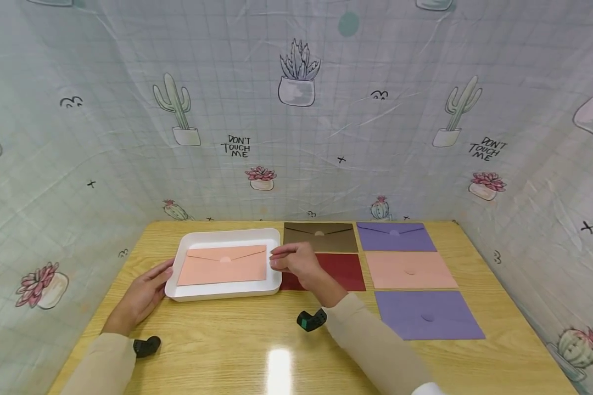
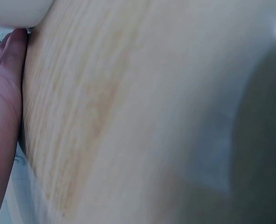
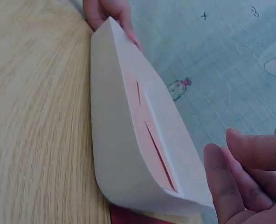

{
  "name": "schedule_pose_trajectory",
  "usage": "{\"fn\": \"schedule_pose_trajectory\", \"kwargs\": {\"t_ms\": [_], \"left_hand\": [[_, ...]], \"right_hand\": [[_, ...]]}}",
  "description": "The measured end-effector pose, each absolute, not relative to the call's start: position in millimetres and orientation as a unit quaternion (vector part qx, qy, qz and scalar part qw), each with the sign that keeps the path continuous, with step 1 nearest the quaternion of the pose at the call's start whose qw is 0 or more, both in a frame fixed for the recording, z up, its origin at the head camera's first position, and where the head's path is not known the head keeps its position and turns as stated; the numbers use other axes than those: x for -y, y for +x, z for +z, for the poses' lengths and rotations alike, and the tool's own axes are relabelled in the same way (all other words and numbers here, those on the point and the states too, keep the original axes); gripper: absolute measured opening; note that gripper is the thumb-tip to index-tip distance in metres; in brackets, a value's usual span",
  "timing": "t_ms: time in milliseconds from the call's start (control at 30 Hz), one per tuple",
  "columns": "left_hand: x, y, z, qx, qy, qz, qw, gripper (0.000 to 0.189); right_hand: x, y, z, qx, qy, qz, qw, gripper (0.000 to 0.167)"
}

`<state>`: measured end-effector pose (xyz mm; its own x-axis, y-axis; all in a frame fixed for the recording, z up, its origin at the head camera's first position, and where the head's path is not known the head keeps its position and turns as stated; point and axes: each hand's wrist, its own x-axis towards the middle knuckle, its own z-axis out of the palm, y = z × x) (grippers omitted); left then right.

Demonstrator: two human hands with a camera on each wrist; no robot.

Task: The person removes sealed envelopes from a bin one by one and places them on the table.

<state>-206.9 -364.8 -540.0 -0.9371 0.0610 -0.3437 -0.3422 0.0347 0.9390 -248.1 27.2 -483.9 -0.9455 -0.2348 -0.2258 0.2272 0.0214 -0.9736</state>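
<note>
A white tray (image 1: pixel 229 293) lies on the wooden table with a pink envelope (image 1: pixel 222 269) inside it, flap side up. My left hand (image 1: pixel 143 296) rests against the tray's left side, its fingers fairly straight along the outer wall. In the left wrist view, that hand's fingers reach up to the tray's corner. Over by the tray's right rim is my right hand (image 1: pixel 298 263), with thumb and fingers loosely bent and nothing between them. The right wrist view shows its fingertips (image 3: pixel 215 156) close beside the tray's wall. It partly covers a dark red envelope (image 1: pixel 341 271).
Right of the tray, a brown envelope (image 1: pixel 321 241) lies behind the red one. Further right is a column of a purple envelope (image 1: pixel 395 241), a pink envelope (image 1: pixel 410 269) and another purple envelope (image 1: pixel 430 315). A printed cloth (image 1: pixel 326 137) hangs around the table's back and sides.
</note>
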Motion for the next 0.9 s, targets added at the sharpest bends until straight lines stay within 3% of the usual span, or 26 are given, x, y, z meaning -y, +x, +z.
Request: {"fn": "schedule_pose_trajectory", "kwargs": {"t_ms": [600,900], "left_hand": [[364.7,-206.2,-541.0,-0.703,-0.095,0.69,0.144,0.075],[362.5,-205.9,-542.3,-0.716,-0.099,0.678,0.134,0.076]], "right_hand": [[18.4,-243.0,-487.0,-0.709,0.041,-0.693,0.128,0.039],[22.6,-245.1,-489.0,-0.729,0.041,-0.669,0.135,0.044]]}}
